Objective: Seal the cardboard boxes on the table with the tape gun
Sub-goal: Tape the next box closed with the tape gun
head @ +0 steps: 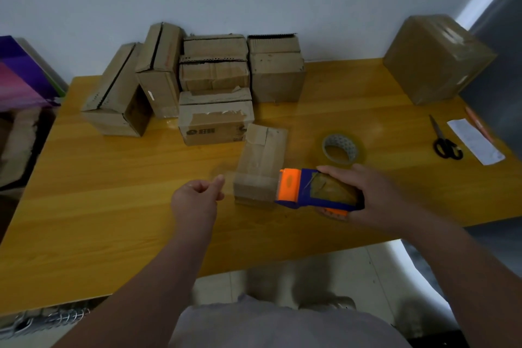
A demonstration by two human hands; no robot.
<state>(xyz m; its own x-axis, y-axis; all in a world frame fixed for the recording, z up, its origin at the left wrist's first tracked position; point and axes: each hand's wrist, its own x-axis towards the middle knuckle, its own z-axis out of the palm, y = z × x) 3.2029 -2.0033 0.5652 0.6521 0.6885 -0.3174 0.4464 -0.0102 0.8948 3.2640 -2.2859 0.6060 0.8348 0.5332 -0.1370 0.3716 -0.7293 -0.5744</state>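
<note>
A small cardboard box lies on the yellow wooden table, just in front of me. My right hand grips the blue and orange tape gun, whose orange head touches the box's right side. A clear strip of tape stretches left from the gun across the near end of the box. My left hand pinches the free end of that strip just left of the box.
Several cardboard boxes are stacked at the back left. A large taped box stands at the back right. A spare tape roll lies beyond the gun. Black scissors and a paper slip lie at the right edge.
</note>
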